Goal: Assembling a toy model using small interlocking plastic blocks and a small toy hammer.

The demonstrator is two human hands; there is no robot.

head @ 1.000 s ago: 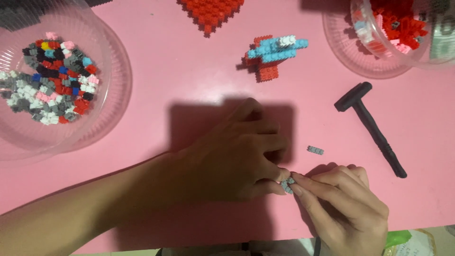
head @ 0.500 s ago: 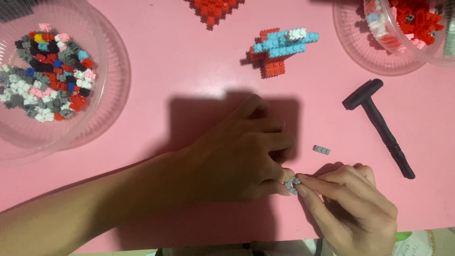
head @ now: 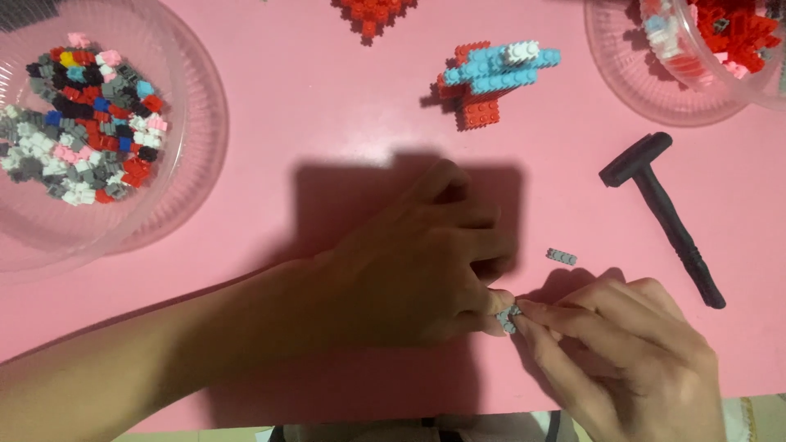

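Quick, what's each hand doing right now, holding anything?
Left hand: closed, fingers pinching the small grey brick piece.
Right hand: closed, fingers pinching the same grey piece from the other side.

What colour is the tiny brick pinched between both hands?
Grey, seen in the head view: the tiny brick sits between the left hand and right hand.

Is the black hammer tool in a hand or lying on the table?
Lying on the pink table: the black hammer tool rests flat, clear of both hands.
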